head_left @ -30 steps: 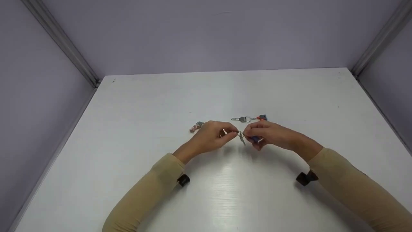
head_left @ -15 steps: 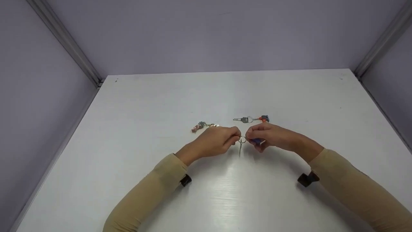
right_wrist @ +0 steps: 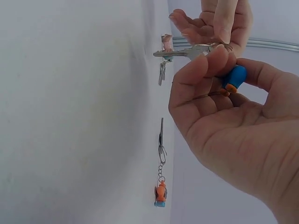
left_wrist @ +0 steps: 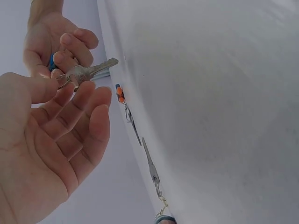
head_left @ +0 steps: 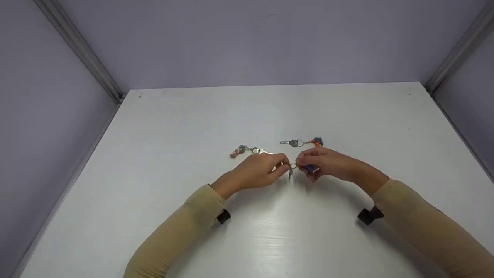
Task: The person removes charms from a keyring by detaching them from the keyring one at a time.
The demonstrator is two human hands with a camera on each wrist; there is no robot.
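While our two hands meet just above the white tabletop (head_left: pixel 270 239), they share one small thing between them: a silver metal key on a split ring (left_wrist: pixel 86 72). Our left hand (head_left: pixel 256 170) pinches the ring between thumb and forefinger, its other fingers loosely spread beneath the key. Our right hand (head_left: pixel 328 162) curls round a blue-and-orange figure charm (right_wrist: pixel 232 78) that hangs from the same ring, and its fingertips press the ring from the other side. In the head view the key blade hangs down between the hands, clear of the table.

Behind our left hand lies a second key with a pinkish charm on a short chain (head_left: pixel 247 150). Behind our right hand lies a third silver key with an orange-and-blue figure charm (head_left: pixel 301 142), flat on the table and apart from the other. Black wrist-camera mounts (head_left: pixel 223 216) sit at the cuffs of our tan sleeves (head_left: pixel 181 231). Lavender walls (head_left: pixel 247 42) close the table on three sides.

We judge the grip thin on both sides. If the split ring springs or twists, it could slip from the left pinch and leave the key swinging from the charm. Should both holds give, the key drops to the table near the two sets lying there. The ring's wire end could also catch a fingertip.
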